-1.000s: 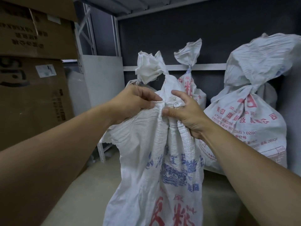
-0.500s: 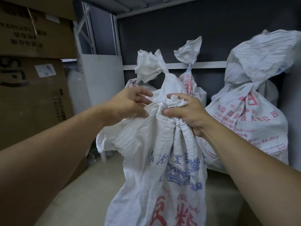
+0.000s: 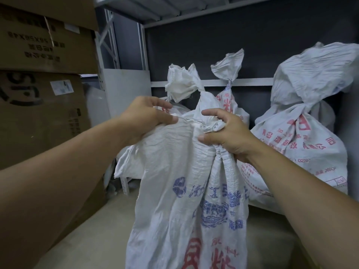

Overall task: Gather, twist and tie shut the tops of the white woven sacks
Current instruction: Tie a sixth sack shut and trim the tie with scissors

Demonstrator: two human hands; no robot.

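The near white sack (image 3: 186, 191) stands on the floor at centre, printed in blue and red. The right hand (image 3: 227, 133) has its grip closed around the bunched top. The left hand (image 3: 147, 117), at 9 o'clock of it, pinches the loose rim. Three tied sacks (image 3: 303, 136) stand behind at 12 to 2 o'clock.

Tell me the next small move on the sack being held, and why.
Probably sweep the left hand toward the right hand, adding its loose cloth to the bunch. The right hand clamps only part of the front sack top; the left side is spread flat, so twisting now would leave a gap.
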